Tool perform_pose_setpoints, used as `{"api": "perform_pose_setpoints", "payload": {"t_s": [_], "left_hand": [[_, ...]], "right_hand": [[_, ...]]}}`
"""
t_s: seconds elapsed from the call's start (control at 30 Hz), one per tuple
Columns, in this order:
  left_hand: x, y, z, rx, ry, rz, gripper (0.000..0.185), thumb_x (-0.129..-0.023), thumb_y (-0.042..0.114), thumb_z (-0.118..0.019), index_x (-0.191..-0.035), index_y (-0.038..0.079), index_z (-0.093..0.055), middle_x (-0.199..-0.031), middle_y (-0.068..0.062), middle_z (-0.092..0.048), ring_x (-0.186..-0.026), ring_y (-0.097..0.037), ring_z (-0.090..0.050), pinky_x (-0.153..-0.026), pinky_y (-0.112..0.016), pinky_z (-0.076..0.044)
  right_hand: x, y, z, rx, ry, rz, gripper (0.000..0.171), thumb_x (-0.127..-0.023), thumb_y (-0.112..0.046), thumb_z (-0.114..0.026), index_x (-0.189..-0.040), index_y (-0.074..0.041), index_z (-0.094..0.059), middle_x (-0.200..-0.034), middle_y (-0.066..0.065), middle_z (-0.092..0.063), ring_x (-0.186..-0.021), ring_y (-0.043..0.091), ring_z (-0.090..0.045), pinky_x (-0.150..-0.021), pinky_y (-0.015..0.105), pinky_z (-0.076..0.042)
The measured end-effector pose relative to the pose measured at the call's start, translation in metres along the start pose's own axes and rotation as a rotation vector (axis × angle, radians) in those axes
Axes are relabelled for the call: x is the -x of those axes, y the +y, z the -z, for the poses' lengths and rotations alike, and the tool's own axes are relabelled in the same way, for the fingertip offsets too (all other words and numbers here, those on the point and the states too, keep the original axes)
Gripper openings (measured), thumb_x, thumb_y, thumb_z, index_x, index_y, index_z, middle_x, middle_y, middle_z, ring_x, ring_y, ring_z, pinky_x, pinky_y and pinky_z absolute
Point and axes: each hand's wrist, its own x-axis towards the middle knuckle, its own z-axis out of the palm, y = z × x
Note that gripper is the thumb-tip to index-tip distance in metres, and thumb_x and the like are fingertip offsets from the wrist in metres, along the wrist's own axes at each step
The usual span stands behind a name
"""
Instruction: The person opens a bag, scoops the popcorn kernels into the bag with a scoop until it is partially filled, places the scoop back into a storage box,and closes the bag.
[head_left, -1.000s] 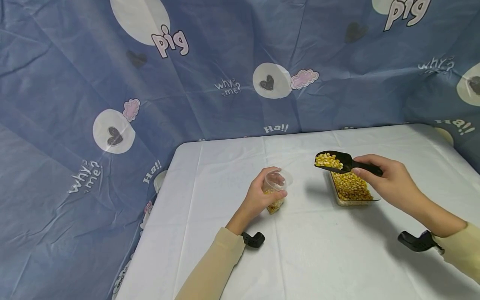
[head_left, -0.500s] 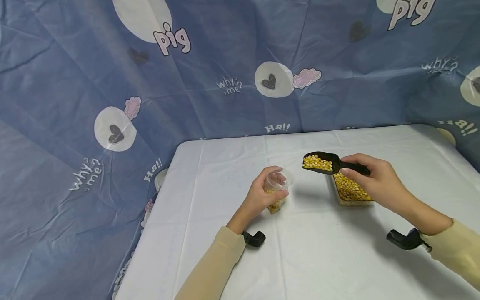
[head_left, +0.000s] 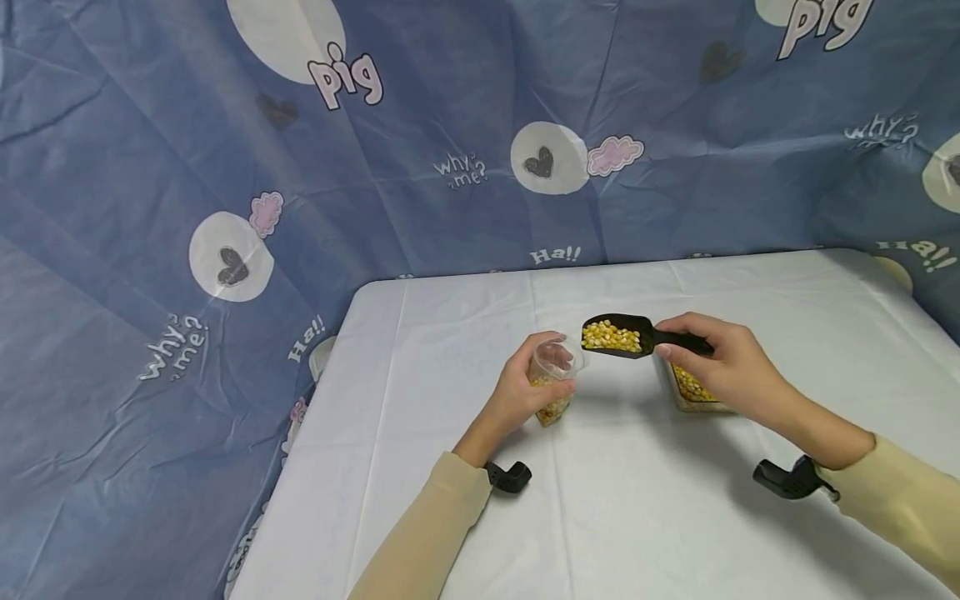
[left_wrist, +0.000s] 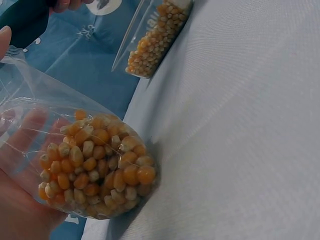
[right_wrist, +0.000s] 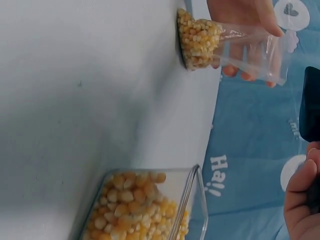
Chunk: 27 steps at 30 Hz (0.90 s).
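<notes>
My left hand [head_left: 527,379] grips a clear plastic bag [left_wrist: 60,92] around its side, its mouth held open. Corn kernels [left_wrist: 100,165] fill the lower part of the bag, which stands on the table. My right hand [head_left: 723,354] pinches the handle of a black scoop [head_left: 647,346] loaded with kernels [head_left: 611,336]. The scoop is level, its lip right at the bag's rim in the head view. Below the right hand sits a clear rectangular container [right_wrist: 192,200] of corn kernels, partly hidden by that hand in the head view.
A white cloth [head_left: 450,333] covers the table. Behind it hangs a blue printed curtain [head_left: 420,108]. Black wrist cameras are strapped to both wrists, one [head_left: 510,477] at the left and one [head_left: 787,479] at the right.
My right hand has carried the loaded scoop leftward, from over the container to beside the bag's mouth, dipping slightly. The left hand and bag have stayed in place.
</notes>
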Motion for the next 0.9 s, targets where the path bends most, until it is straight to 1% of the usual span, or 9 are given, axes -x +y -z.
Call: {"api": "perform_pose_setpoints", "payload": {"t_s": [0.13, 0.27, 0.33, 0.4, 0.53, 0.63, 0.77, 0.9], "left_hand": [[0.0, 0.0, 0.0, -0.013, -0.003, -0.002, 0.057, -0.089, -0.001, -0.073, -0.14, 0.0, -0.047, -0.118, -0.034, -0.058, -0.107, -0.049, -0.058, -0.095, -0.05, -0.05], [0.0, 0.0, 0.001, -0.019, -0.002, 0.016, 0.057, -0.09, 0.001, -0.073, -0.141, 0.001, -0.048, -0.118, -0.028, -0.06, -0.107, -0.045, -0.059, -0.095, -0.04, -0.051], [0.001, 0.002, 0.001, -0.022, 0.002, 0.04, 0.058, -0.089, 0.002, -0.074, -0.141, 0.003, -0.048, -0.119, -0.022, -0.06, -0.108, -0.04, -0.061, -0.095, -0.04, -0.051], [0.001, 0.003, 0.002, -0.032, 0.003, 0.075, 0.059, -0.089, 0.003, -0.075, -0.142, 0.005, -0.048, -0.122, -0.017, -0.061, -0.109, -0.033, -0.063, -0.096, -0.04, -0.051], [0.002, 0.004, 0.002, -0.053, -0.006, 0.124, 0.063, -0.089, 0.006, -0.076, -0.143, 0.005, -0.046, -0.127, -0.012, -0.059, -0.112, -0.019, -0.061, -0.096, -0.04, -0.051], [0.001, -0.007, 0.002, -0.058, -0.007, 0.128, 0.065, -0.089, 0.007, -0.077, -0.145, 0.006, -0.045, -0.13, -0.011, -0.058, -0.115, -0.017, -0.06, -0.097, -0.038, -0.05], [0.0, -0.025, 0.002, -0.06, 0.008, 0.119, 0.067, -0.088, 0.008, -0.079, -0.146, 0.012, -0.046, -0.131, -0.01, -0.058, -0.117, -0.018, -0.059, -0.098, -0.037, -0.05], [0.0, -0.03, 0.002, -0.058, 0.019, 0.106, 0.066, -0.087, 0.009, -0.081, -0.143, 0.019, -0.049, -0.128, -0.006, -0.06, -0.113, -0.018, -0.061, -0.097, -0.038, -0.05]], "right_hand": [[-0.002, -0.003, -0.006, 0.015, -0.017, 0.027, 0.024, -0.094, -0.019, -0.074, -0.118, -0.02, -0.072, -0.116, -0.005, -0.07, -0.105, 0.005, -0.061, -0.083, 0.011, -0.045], [-0.005, -0.003, -0.012, 0.023, -0.029, 0.069, 0.023, -0.093, -0.018, -0.075, -0.116, -0.02, -0.073, -0.113, -0.007, -0.071, -0.103, 0.007, -0.064, -0.081, 0.013, -0.048], [-0.006, -0.003, -0.015, 0.027, -0.035, 0.081, 0.023, -0.093, -0.018, -0.075, -0.116, -0.019, -0.073, -0.113, -0.008, -0.07, -0.101, 0.008, -0.064, -0.079, 0.014, -0.049], [-0.006, -0.003, -0.017, 0.029, -0.043, 0.083, 0.023, -0.093, -0.019, -0.075, -0.115, -0.019, -0.073, -0.113, -0.008, -0.07, -0.101, 0.008, -0.065, -0.079, 0.015, -0.049], [-0.006, -0.003, -0.021, 0.031, -0.06, 0.062, 0.023, -0.094, -0.023, -0.075, -0.116, -0.022, -0.073, -0.114, -0.01, -0.07, -0.103, 0.008, -0.064, -0.081, 0.015, -0.049], [-0.006, -0.003, -0.022, 0.033, -0.071, 0.05, 0.022, -0.094, -0.025, -0.074, -0.116, -0.023, -0.072, -0.114, -0.011, -0.07, -0.104, 0.009, -0.064, -0.081, 0.016, -0.049], [-0.008, -0.003, -0.024, 0.038, -0.082, 0.049, 0.022, -0.094, -0.026, -0.074, -0.116, -0.025, -0.072, -0.114, -0.011, -0.07, -0.103, 0.009, -0.065, -0.078, 0.019, -0.05], [-0.01, -0.004, -0.026, 0.051, -0.093, 0.064, 0.022, -0.094, -0.027, -0.074, -0.116, -0.025, -0.072, -0.114, -0.012, -0.07, -0.105, 0.008, -0.064, -0.08, 0.02, -0.05]]}}
